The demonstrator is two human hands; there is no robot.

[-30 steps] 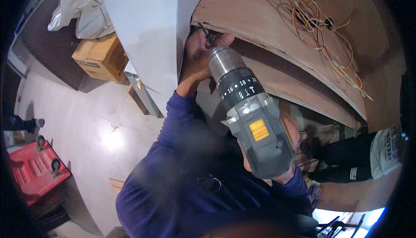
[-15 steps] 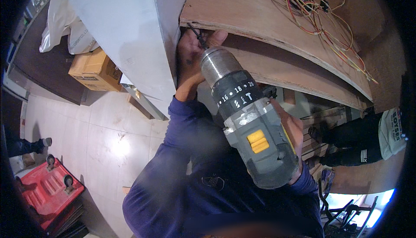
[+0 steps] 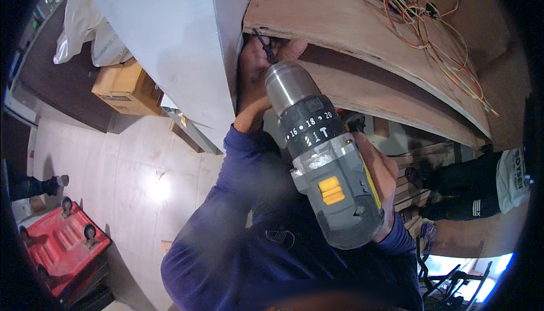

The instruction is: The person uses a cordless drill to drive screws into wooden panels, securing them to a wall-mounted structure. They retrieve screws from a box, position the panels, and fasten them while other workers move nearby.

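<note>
A grey and black cordless drill (image 3: 334,169) with a yellow slider on top fills the middle of the view, pointing up and left. My right hand (image 3: 382,169) is closed round its handle, mostly hidden behind the body. A dark drill bit (image 3: 264,46) runs from the metal chuck (image 3: 290,84) to the front edge of a plywood panel (image 3: 340,22), near its left corner. Behind the bit, my left hand (image 3: 254,67) reaches up under that edge, palm showing and one digit stretched out; its other fingertips are hidden.
A pale grey panel (image 3: 170,33) stands close on the left. Tangled wires (image 3: 419,22) lie on the plywood. Beyond are a cardboard box (image 3: 127,87), a white bag (image 3: 107,42) and a red wheeled platform (image 3: 68,246). People's legs show at far left and right (image 3: 453,189).
The chuck's ridged surface now looks smooth and blurred, as if spinning. Drill and hands keep nearly the same pose, while the view has shifted slightly.
</note>
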